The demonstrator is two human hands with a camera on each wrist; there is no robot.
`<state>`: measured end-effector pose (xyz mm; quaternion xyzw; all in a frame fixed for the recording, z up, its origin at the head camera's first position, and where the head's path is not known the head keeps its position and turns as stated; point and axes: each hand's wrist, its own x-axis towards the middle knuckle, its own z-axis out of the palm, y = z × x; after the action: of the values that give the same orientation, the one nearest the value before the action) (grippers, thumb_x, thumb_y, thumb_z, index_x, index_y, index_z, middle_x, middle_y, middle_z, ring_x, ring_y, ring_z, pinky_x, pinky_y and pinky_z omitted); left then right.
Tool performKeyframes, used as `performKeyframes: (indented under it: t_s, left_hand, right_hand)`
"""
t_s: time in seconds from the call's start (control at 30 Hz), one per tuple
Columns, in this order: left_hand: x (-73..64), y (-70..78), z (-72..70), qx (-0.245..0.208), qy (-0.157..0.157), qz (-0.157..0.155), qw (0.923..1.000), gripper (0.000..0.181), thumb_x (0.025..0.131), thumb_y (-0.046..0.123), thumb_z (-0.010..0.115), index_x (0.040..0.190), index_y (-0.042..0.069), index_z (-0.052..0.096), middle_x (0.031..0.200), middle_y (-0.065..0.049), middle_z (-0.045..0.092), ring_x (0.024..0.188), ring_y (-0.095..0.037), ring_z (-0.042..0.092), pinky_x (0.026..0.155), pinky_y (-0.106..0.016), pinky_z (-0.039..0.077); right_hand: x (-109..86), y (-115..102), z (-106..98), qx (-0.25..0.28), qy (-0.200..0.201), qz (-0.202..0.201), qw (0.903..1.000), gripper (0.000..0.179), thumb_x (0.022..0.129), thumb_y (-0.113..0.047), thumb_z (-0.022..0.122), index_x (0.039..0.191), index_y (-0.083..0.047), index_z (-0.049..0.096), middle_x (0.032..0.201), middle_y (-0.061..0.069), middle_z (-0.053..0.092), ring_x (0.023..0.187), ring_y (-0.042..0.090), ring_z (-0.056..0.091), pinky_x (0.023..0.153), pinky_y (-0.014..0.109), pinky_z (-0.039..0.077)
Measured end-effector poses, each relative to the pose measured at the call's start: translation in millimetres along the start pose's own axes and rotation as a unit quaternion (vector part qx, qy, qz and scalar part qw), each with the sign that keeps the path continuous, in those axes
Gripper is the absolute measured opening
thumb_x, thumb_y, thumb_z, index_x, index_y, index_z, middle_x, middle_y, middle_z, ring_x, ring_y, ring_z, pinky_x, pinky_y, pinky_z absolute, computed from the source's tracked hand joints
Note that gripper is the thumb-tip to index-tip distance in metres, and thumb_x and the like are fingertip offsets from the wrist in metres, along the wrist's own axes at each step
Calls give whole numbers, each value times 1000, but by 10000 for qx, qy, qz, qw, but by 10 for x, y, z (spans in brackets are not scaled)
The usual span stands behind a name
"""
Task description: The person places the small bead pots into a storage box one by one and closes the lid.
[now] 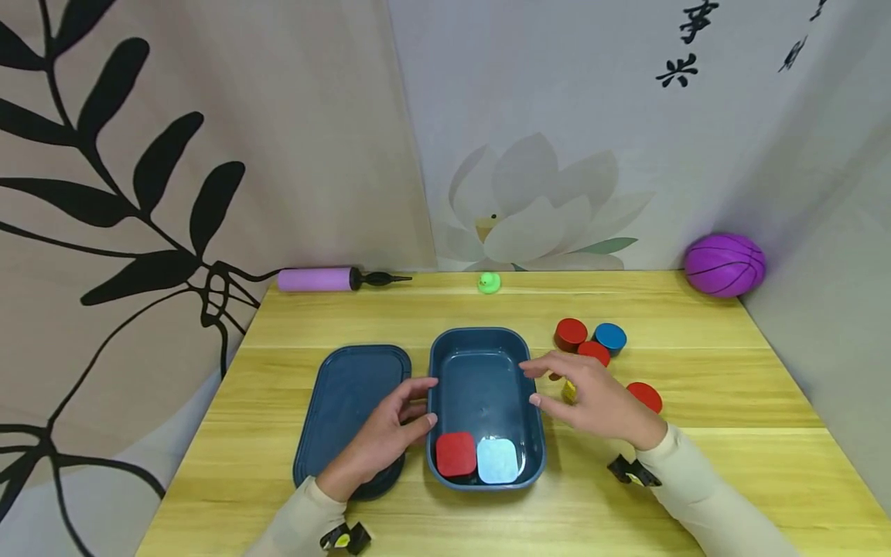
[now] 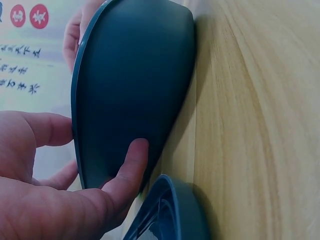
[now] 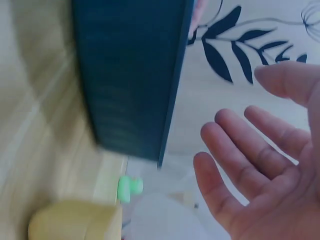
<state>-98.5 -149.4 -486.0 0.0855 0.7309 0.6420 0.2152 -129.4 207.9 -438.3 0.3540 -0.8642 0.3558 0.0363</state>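
Observation:
A dark blue plastic box (image 1: pixel 487 394) stands on the table with its top uncovered. Inside at its near end lie a red block (image 1: pixel 455 455) and a light blue block (image 1: pixel 497 461), side by side. My left hand (image 1: pixel 391 433) touches the box's left side, fingertips at the rim and thumb against the wall (image 2: pixel 135 90). On the other side my right hand (image 1: pixel 592 391) hovers by the right rim, fingers spread and holding nothing; the right wrist view shows a gap between it and the box (image 3: pixel 130 75). A yellow block (image 1: pixel 569 391) is partly hidden behind that hand.
The box's lid (image 1: pixel 355 410) lies left of it, partly under my left forearm. Round red blocks (image 1: pixel 571 333) and a blue one (image 1: pixel 609 338) are at the right. Along the back are a purple pump (image 1: pixel 316 279), a green duck (image 1: pixel 489 282) and a purple ball (image 1: pixel 725 265).

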Motion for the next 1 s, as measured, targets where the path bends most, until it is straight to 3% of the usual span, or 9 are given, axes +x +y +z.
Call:
performKeyframes:
  t_s: [0.23, 0.43, 0.6, 0.83, 1.0]
  left_hand:
    - [3, -5, -3, 19, -12, 29, 10000, 59, 106, 18, 65, 160, 10, 41, 158, -22, 47, 140, -41, 54, 97, -38, 60]
    - [-4, -20, -5, 44, 23, 5, 10000, 59, 107, 18, 65, 160, 11, 41, 160, -19, 46, 143, -42, 52, 98, -39, 60]
    - [1, -17, -7, 74, 13, 36, 10000, 58, 107, 18, 65, 160, 11, 41, 160, -19, 46, 143, -42, 51, 98, -39, 60]
    - [0, -13, -3, 32, -17, 19, 10000, 58, 107, 17, 64, 160, 10, 41, 159, -20, 47, 143, -42, 51, 98, -39, 60]
    - [-4, -15, -5, 7, -12, 5, 10000, 59, 107, 17, 65, 160, 10, 41, 160, -19, 46, 143, -42, 51, 98, -39, 60]
  right_hand:
    - [-156, 244, -217, -401, 609, 412, 9965, 42, 91, -13, 83, 131, -15, 71, 124, -5, 75, 105, 11, 69, 86, 39, 61]
    - [-360, 443, -366, -601, 806, 838, 9914, 39, 94, -14, 82, 131, -14, 72, 126, -1, 75, 105, 23, 71, 87, 37, 61]
    - [-547, 578, -444, -676, 793, 1162, 9877, 36, 96, -14, 79, 131, -11, 72, 128, 3, 74, 110, 27, 70, 91, 33, 62]
    - [-833, 701, -475, -665, 703, 1510, 9838, 35, 97, -17, 80, 130, -10, 72, 128, 8, 74, 114, 18, 67, 95, 11, 51]
    - [-1023, 745, -495, -546, 350, 2000, 9777, 44, 96, -28, 81, 136, -13, 69, 135, 8, 71, 115, 8, 64, 95, 15, 52]
